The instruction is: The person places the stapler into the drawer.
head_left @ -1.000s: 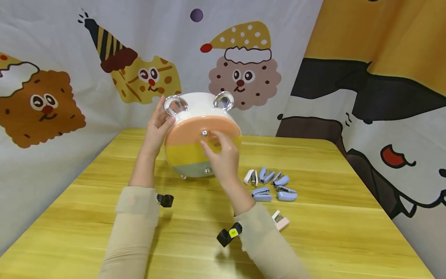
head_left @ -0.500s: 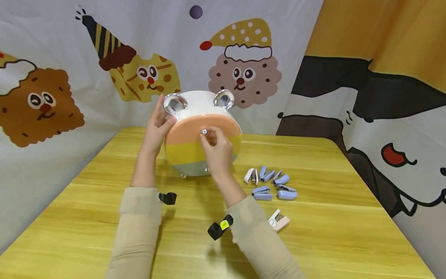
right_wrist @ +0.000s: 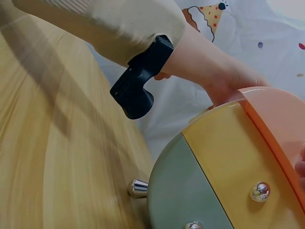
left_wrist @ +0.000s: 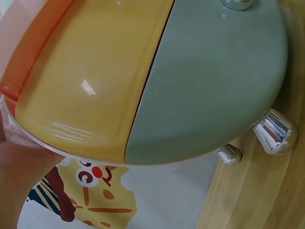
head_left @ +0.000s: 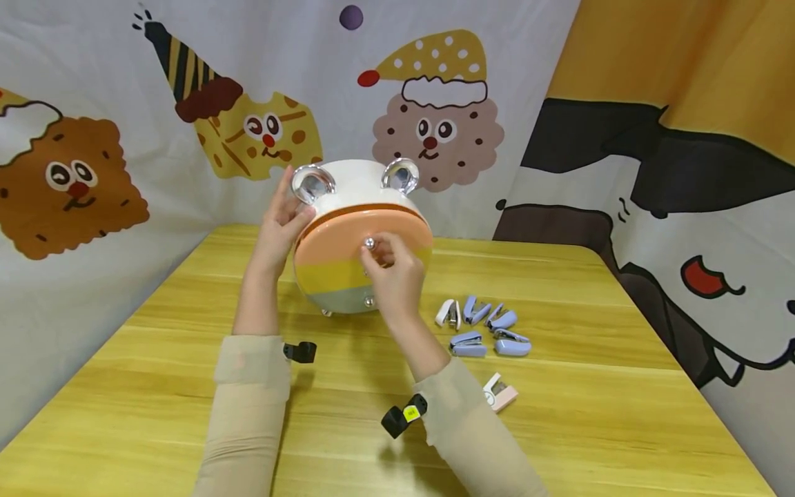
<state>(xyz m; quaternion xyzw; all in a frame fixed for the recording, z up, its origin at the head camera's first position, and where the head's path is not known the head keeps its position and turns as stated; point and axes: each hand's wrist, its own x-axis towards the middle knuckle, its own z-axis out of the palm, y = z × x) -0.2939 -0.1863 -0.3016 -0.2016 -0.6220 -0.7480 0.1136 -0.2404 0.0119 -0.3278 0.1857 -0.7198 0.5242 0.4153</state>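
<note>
Knob [head_left: 370, 244] pinched, box [head_left: 332, 270] steadied

The right hand [head_left: 399, 276] grips the knob between thumb and fingers; the left hand [head_left: 277, 224], fingers outstretched, braces the box's side. The orange drawer [head_left: 335, 233] stands ajar. The box stands on the table [head_left: 335, 428], staplers [head_left: 512, 346] to its right. I'd fear a hard tug tipping it if the left hand slackens.

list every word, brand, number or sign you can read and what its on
Nothing is legible.
Yellow sticker on the right wrist's black camera: marks too small and blurred to read.
Pink-and-white stapler: round mark too small to read.
</note>
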